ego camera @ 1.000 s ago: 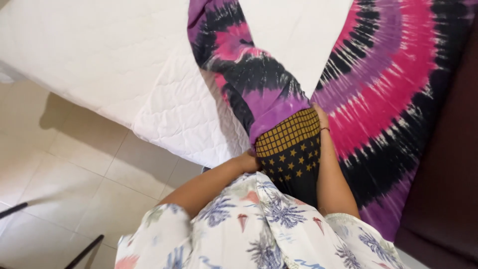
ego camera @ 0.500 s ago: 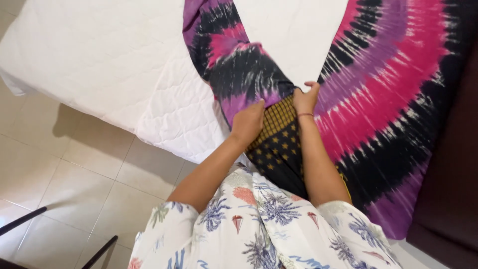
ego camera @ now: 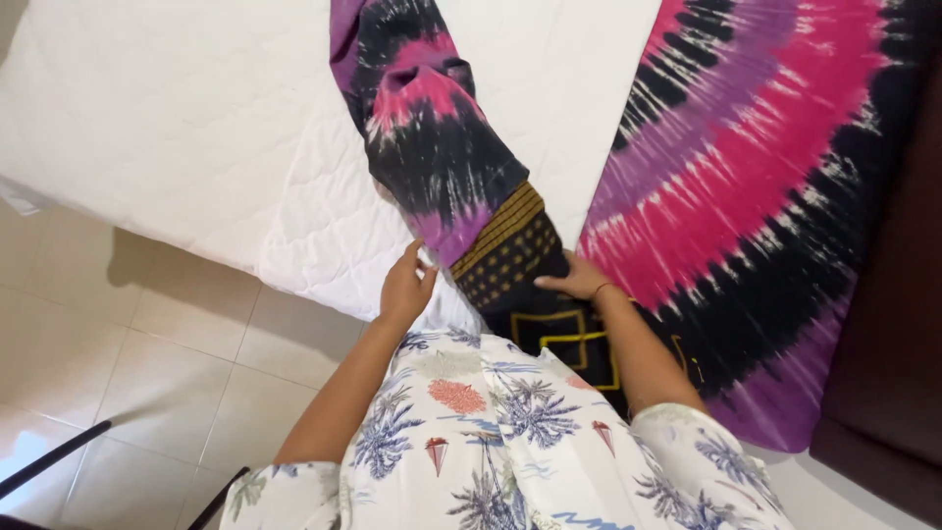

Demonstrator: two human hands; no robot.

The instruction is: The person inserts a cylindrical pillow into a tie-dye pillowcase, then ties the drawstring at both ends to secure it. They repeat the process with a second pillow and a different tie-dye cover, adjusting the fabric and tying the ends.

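The folded tie-dye cloth point(ego camera: 437, 157) lies on the white quilted bed point(ego camera: 196, 128), its long axis running straight away from the person, its near end marked by a dark gold-patterned band point(ego camera: 505, 260). That near end sits between the two hands, directly ahead of both. The left hand point(ego camera: 405, 288) rests at the band's left edge near the mattress edge, fingers loosely extended, grip open, touching cloth at most by the fingertips. The right hand point(ego camera: 577, 285) lies flat on the band's right side, palm down, grip open, pressing rather than holding. A second, spread tie-dye sheet point(ego camera: 765, 196) lies just right of it. Tiled floor point(ego camera: 147, 373) lies below
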